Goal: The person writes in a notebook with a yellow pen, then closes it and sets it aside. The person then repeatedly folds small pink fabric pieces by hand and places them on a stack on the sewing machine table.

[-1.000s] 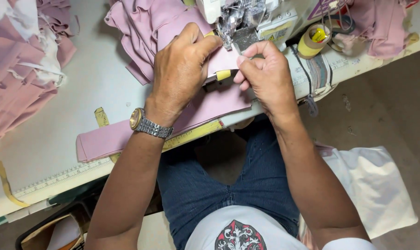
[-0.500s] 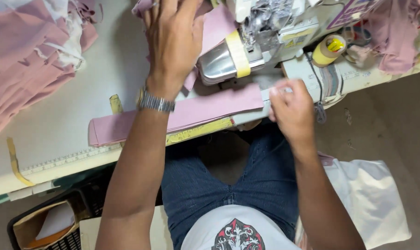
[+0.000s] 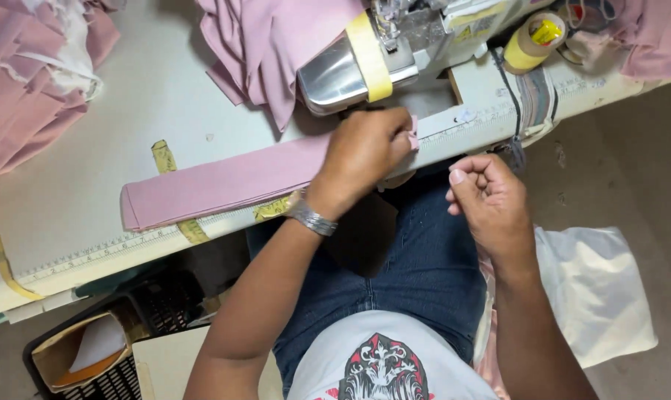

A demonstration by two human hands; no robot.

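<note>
A long folded pink fabric strip (image 3: 224, 181) was laid along the front edge of the pale bench (image 3: 106, 133), parallel to the printed ruler scale (image 3: 113, 248) on that edge. Its left end was seen free near a piece of yellow tape (image 3: 163, 157), well apart from both hands. Its right end was covered by the left hand (image 3: 365, 152), which was pressed down on it with the fingers curled; a small bit of pink cloth was pinched at the fingertips (image 3: 408, 137), just below the metal bed of the sewing machine (image 3: 350, 70). A metal watch band (image 3: 311, 218) was worn on that wrist.

The right hand (image 3: 487, 196) was held off the bench edge, above the lap in blue jeans (image 3: 417, 274), loosely curled with the thumb against the fingers. Nothing could be made out inside it, and it was kept apart from the strip, just right of the left hand.

A yellow band (image 3: 368, 55) was wrapped around the machine bed. More pink cloth (image 3: 276, 44) was heaped behind the machine, and another pink pile (image 3: 24, 96) was seen at the far left of the bench. 1 roll of yellow tape (image 3: 531, 41) was set to the right of the machine. A white bag (image 3: 594, 289) was seen on the floor beside the right arm.
</note>
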